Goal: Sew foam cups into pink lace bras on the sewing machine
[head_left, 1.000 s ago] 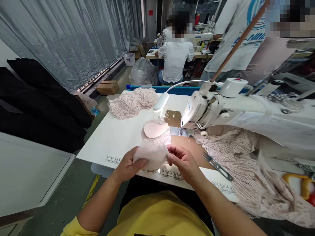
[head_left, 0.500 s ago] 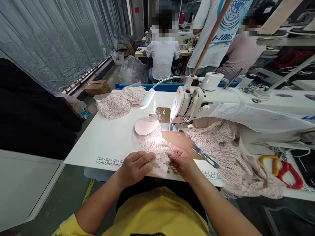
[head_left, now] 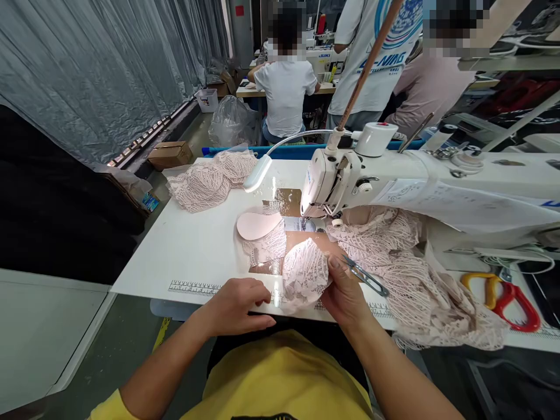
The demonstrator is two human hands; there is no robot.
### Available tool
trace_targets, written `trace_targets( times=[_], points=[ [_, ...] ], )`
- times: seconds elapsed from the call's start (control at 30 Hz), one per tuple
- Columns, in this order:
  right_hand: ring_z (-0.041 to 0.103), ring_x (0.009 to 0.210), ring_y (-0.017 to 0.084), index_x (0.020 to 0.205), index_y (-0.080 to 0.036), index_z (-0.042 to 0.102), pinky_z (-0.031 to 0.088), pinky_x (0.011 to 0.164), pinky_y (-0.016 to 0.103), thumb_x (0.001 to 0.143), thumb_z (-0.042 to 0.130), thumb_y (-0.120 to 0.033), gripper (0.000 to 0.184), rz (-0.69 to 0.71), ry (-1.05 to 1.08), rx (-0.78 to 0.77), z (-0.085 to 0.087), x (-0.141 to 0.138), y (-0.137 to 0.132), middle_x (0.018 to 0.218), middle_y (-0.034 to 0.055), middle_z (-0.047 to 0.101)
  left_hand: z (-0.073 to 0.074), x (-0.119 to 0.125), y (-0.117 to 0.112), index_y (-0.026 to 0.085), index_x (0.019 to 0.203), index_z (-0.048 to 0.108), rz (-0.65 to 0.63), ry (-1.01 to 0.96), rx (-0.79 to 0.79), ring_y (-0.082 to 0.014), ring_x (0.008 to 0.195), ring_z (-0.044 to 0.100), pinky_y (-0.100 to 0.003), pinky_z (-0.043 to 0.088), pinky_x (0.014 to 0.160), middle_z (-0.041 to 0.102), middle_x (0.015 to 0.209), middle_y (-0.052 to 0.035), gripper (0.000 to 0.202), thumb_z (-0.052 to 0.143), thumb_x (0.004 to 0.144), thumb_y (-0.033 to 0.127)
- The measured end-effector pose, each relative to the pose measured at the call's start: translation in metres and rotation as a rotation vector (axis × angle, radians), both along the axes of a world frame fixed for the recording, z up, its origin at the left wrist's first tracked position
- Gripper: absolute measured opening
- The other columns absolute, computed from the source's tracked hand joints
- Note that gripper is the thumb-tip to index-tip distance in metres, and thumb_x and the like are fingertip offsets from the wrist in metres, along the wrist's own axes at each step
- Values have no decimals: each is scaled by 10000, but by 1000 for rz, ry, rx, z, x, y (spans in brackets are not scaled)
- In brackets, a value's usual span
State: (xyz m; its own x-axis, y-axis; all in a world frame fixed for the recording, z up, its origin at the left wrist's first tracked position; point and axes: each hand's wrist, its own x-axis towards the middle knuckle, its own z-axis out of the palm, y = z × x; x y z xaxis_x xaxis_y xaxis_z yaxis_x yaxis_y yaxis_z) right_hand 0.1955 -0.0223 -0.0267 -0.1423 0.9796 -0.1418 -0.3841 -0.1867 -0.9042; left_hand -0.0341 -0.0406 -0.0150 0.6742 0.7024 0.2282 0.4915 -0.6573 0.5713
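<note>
My right hand (head_left: 343,291) pinches the right edge of a pale pink lace piece (head_left: 305,273), which is held up just over the table's front edge. To its left, my left hand (head_left: 240,306) holds nothing; its thumb stands apart from the curled fingers. Beyond them lies a second lace piece (head_left: 268,245) with a smooth pink pad (head_left: 259,225) on top. The sewing machine (head_left: 324,181) stands behind, its needle area lit by a lamp (head_left: 258,173). Small thread snips (head_left: 366,276) lie just right of my right hand.
A heap of lace (head_left: 420,286) spreads under the machine arm and over the front edge. Scissors (head_left: 503,297) with yellow and red handles lie at right. More lace pieces (head_left: 207,181) rest at the table's back left. Several people are beyond the machine.
My left hand has let go of the lace and drawn slightly down. My right hand has moved right with the lace piece, now apart from the piece under the pad.
</note>
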Motion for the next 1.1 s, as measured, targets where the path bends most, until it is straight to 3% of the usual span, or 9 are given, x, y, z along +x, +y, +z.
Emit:
trace_targets(
  times=[0.1, 0.2, 0.27, 0.4, 0.53, 0.63, 0.77, 0.93, 1.1],
  points=[
    [428, 533, 133, 598, -219, 501, 387, 547, 278, 660, 717, -590, 434, 60, 71, -48, 3, 2, -5, 569, -25, 466, 17, -3, 15, 195, 1061, 573, 91, -258, -49, -195, 890, 594, -296, 490, 737, 631, 1023, -88, 361, 682, 781, 395],
    [403, 524, 123, 577, -206, 503, 355, 533, 269, 634, 734, -591, 453, 210, 72, -34, 8, 1, -10, 552, -27, 450, 24, 2, 39, 225, 1314, 471, 86, -346, -155, -282, 1224, 475, -399, 447, 953, 491, 1349, -147, 661, 720, 742, 443],
    [376, 513, 114, 562, -204, 486, 333, 522, 262, 651, 721, -590, 461, 262, 61, -4, 10, 4, -12, 544, -32, 427, 21, 7, 51, 206, 1295, 511, 17, -361, -380, -264, 1168, 523, -383, 460, 933, 562, 1259, -137, 620, 700, 761, 458],
    [348, 528, 115, 557, -207, 466, 301, 514, 254, 670, 695, -612, 478, 196, -101, 19, 4, 18, -9, 556, -35, 403, 10, 15, 52, 122, 862, 664, 4, -444, -689, -131, 663, 565, -247, 463, 599, 620, 748, -46, 313, 628, 830, 431],
    [312, 540, 115, 565, -207, 488, 278, 522, 247, 739, 635, -606, 459, 90, -296, 67, -4, 32, -3, 550, -38, 378, 9, 12, 44, 123, 872, 664, 27, -393, -580, -124, 662, 556, -245, 470, 597, 618, 778, -48, 271, 612, 849, 388],
    [294, 538, 112, 584, -206, 497, 274, 528, 249, 757, 615, -611, 455, 124, -319, 87, -6, 34, 2, 556, -43, 366, 12, 11, 53, 164, 1110, 633, 17, -268, -341, -198, 945, 609, -335, 512, 832, 647, 1041, -99, 329, 612, 856, 373],
    [275, 542, 106, 594, -200, 498, 253, 527, 247, 765, 622, -595, 447, 184, -293, 106, -5, 34, 6, 570, -47, 357, 12, 12, 81, 179, 1231, 570, 120, -62, -1, -257, 1258, 456, -440, 368, 1072, 549, 1305, -122, 367, 513, 917, 360],
    [267, 523, 97, 582, -201, 465, 212, 504, 245, 734, 654, -596, 463, 180, -209, 25, -6, 40, 3, 560, -55, 347, 5, -11, 88, 182, 1113, 639, 170, 240, 26, -268, 1191, 511, -433, 429, 1007, 577, 1246, -116, 352, 440, 933, 410],
    [316, 543, 100, 575, -193, 480, 248, 521, 245, 676, 708, -587, 466, 169, -141, -41, -8, 42, 3, 582, -48, 383, 13, -40, 67, 202, 1264, 560, 333, 201, -134, -311, 1302, 427, -477, 380, 1069, 470, 1405, -121, 579, 611, 804, 550]
  ],
)
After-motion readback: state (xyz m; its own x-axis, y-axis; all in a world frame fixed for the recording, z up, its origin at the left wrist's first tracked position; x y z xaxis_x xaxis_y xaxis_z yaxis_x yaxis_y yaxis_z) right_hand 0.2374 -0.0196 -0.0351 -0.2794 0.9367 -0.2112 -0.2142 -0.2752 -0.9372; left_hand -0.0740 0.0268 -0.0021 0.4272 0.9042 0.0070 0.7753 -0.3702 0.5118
